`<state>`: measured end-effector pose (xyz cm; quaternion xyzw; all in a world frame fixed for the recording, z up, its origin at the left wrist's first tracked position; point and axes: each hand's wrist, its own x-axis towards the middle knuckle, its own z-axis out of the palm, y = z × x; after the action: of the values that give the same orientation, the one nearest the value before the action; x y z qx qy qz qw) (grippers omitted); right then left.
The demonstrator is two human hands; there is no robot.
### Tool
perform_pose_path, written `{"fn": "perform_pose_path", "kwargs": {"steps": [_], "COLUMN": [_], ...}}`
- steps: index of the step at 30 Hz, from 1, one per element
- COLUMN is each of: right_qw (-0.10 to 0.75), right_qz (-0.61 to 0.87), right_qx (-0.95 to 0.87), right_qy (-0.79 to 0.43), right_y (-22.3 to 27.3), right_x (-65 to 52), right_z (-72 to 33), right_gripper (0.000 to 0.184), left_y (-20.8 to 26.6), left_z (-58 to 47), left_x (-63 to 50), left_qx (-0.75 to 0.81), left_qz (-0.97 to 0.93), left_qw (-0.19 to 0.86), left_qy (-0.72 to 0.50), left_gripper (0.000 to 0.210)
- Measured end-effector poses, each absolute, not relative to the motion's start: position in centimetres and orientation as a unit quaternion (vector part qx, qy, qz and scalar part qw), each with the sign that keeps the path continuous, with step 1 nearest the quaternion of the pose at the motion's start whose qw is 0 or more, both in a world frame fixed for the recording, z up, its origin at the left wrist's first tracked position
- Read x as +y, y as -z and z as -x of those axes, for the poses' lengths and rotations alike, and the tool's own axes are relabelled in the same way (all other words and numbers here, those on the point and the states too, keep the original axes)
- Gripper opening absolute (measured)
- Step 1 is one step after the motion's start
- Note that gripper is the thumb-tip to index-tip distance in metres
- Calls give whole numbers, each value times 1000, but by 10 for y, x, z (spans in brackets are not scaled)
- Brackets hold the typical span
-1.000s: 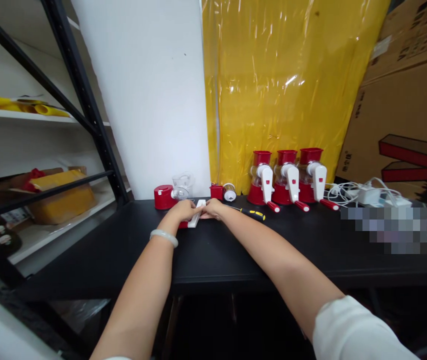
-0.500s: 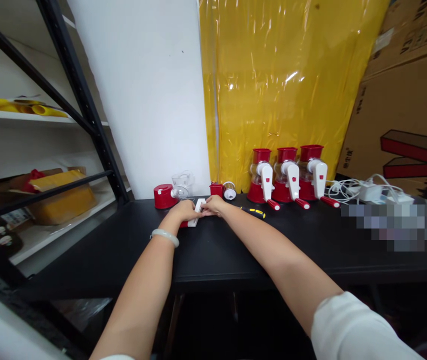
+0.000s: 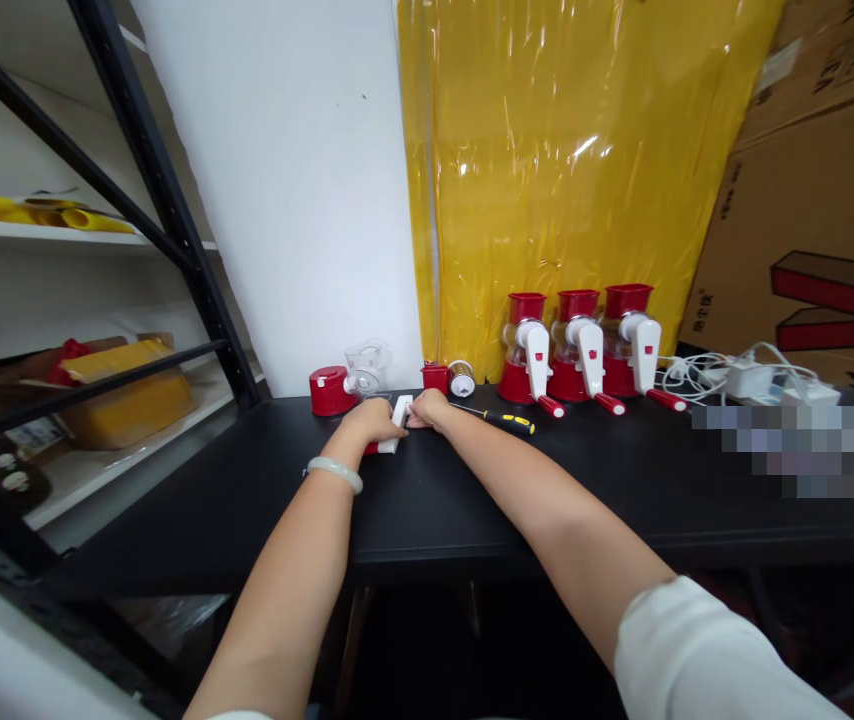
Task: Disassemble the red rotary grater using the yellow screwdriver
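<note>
My left hand (image 3: 371, 425) is closed around a white crank handle (image 3: 401, 408) with a red grip, holding it low over the black tabletop. At the handle's right side, near its far end, my right hand (image 3: 429, 411) has its fingers pinched together; what is between them is too small to make out. Behind my left hand stand a red grater base (image 3: 330, 393) and a clear plastic housing (image 3: 368, 360). Beyond my right hand are a red hopper (image 3: 436, 377) and a grater drum (image 3: 462, 378) lying on its side. A black-and-yellow screwdriver (image 3: 509, 422) lies right of my right hand.
Three assembled red-and-white rotary graters (image 3: 583, 350) stand in a row at the back right, cranks facing me. White cables and adapters (image 3: 749, 380) lie farther right. A black metal shelf frame (image 3: 164, 190) borders the left. Yellow wrapped material (image 3: 569, 150) and a large carton (image 3: 809, 220) rise behind.
My right hand has shifted slightly on the handle's far end, and more of the screwdriver shaft shows. The view has turned a little; my left hand keeps its hold on the crank handle.
</note>
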<state>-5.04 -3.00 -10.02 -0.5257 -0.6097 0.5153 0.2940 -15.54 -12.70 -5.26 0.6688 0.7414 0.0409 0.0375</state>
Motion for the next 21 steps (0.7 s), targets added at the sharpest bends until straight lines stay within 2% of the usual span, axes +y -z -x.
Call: {"fn": "perform_pose_path", "kwargs": {"steps": [11, 15, 18, 21], "right_qw": [342, 242, 145, 70], "right_qz": [459, 280, 223, 241], "right_qx": [-717, -909, -955, -963], "right_qy": [-397, -193, -130, -95], "right_y": [87, 94, 97, 94], "right_x": [-52, -72, -80, -84], "right_z": [54, 59, 61, 56], "right_gripper": [24, 32, 41, 45], "left_y": [14, 11, 11, 9], "left_z": [180, 199, 200, 192], "left_x": [-154, -160, -161, -163], "left_qx": [834, 840, 839, 847], "left_qz": [-548, -541, -542, -531], "left_qw": [-22, 24, 43, 31], "left_qy": [-60, -30, -17, -13], "left_gripper": [39, 32, 30, 29]}}
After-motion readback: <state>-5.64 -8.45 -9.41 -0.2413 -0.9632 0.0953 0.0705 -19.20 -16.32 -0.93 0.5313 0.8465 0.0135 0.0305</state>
